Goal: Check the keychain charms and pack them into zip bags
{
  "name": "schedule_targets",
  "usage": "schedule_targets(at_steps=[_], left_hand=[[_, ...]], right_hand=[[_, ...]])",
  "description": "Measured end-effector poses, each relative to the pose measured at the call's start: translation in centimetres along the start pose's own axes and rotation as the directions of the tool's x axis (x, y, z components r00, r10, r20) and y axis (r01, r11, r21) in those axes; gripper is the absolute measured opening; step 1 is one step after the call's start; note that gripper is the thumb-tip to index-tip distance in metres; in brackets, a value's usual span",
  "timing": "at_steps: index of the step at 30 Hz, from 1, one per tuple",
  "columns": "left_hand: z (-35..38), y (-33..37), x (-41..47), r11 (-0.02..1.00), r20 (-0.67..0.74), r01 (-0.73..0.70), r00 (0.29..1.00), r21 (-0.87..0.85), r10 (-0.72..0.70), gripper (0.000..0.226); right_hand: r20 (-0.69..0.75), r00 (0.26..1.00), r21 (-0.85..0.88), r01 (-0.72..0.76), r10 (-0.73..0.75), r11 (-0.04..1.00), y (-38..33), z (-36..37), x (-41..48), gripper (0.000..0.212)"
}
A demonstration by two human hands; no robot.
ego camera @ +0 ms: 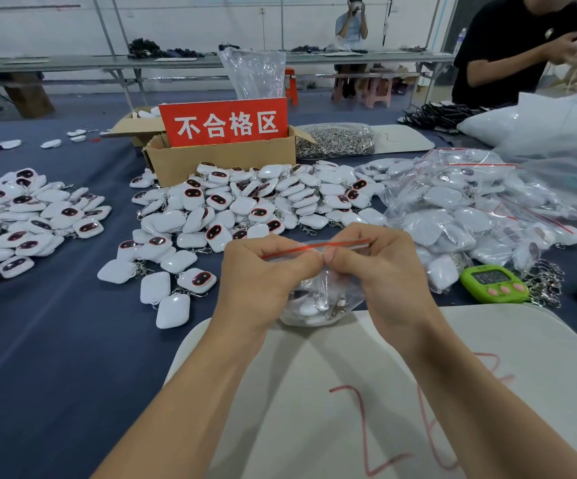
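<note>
Left hand [263,271] and right hand [380,267] pinch the red seal of a clear zip bag [342,292], fingertips meeting; the bag holds white keychain charms [306,310] over the far edge of the white mat [314,392], loose charm pile [245,202] beyond it

One held zip bag [340,293], one timer [494,283], one sign [223,122], two boxes [225,162].

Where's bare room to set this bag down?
Bare blue cloth near left, bordered by the left charm pile and the white mat; the mat itself in front. Crowded: middle charm pile ahead, bagged pile and green timer to the right.
</note>
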State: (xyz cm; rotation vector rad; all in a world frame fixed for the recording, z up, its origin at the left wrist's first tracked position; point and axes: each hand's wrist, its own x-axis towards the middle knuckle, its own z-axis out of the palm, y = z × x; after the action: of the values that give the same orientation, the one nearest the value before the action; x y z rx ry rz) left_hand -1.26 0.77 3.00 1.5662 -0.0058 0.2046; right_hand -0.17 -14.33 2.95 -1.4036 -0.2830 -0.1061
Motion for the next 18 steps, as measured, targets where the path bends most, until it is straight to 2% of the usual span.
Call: schedule_targets(at_steps=[3,7,10,12,16,18], left_hand=[[-0.1,0.1,0.0,1.0,0.019,0.015,1.0,-0.023,-0.014,0.017],[-0.2,0.1,0.1,0.999,-0.016,-0.006,1.0,-0.04,0.005,0.013],[-0.1,0.0,0.1,0.999,-0.043,0.012,0.999,-0.035,-0.014,0.01],[-0.1,0.1,0.1,0.999,-0.034,0.013,0.999,-0.04,-0.014,0.01],[-0.4,0.2,0.1,0.997,-0.004,0.041,0.999,-0.072,-0.042,0.013],[-0.8,0.2,0.3,0.996,-0.037,0.038,0.998,-0.085,-0.042,0.013]], right_hand=[[-0.023,1.0,0.008,0.008,-0.008,1.0,0.0,-0.2,0.1,0.021],[-0.013,0.999,0.011,-0.031,0.032,0.999,-0.2,-0.6,0.0,0.007],[0.013,0.997,0.049,-0.076,0.075,0.996,-0.2,-1.0,0.1,0.011],[-0.009,0.998,0.049,-0.063,0.063,0.997,-0.2,-1.1,0.1,0.022],[-0.063,0.997,0.061,-0.044,0.048,0.997,-0.2,-1.0,0.2,0.016],[-0.116,0.992,0.075,-0.041,0.049,0.996,-0.1,-1.3,0.4,0.023]])
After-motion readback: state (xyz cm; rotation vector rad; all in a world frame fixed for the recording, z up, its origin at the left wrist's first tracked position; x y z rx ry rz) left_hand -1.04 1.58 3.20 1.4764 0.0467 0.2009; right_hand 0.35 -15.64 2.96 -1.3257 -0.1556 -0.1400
